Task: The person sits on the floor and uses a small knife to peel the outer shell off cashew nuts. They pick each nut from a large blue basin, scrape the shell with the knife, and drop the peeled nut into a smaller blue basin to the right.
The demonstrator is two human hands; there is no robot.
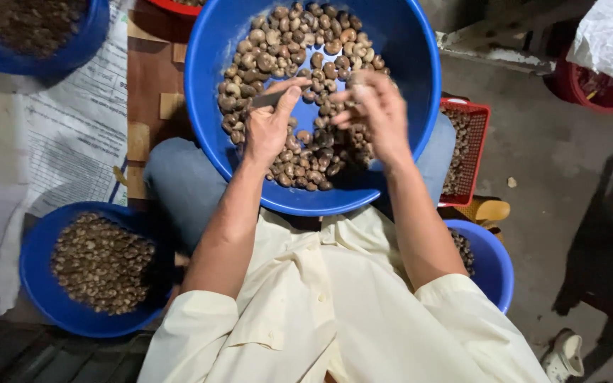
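Observation:
A large blue basin (413,64) rests on my knees and holds many brown cashew nuts (278,42). My left hand (267,128) is over the basin's middle, closed on a small grey knife blade (267,98) that points right. My right hand (377,113) is beside it, fingers pinched around a single nut (358,93) close to the blade tip. Both forearms reach out from cream sleeves.
A blue bowl of nuts (97,266) sits at lower left, another blue bowl (494,266) at lower right, a third (33,28) at top left. A red crate (466,152) stands right of the basin, a red tub (594,89) farther right. Printed paper (72,135) covers the left floor.

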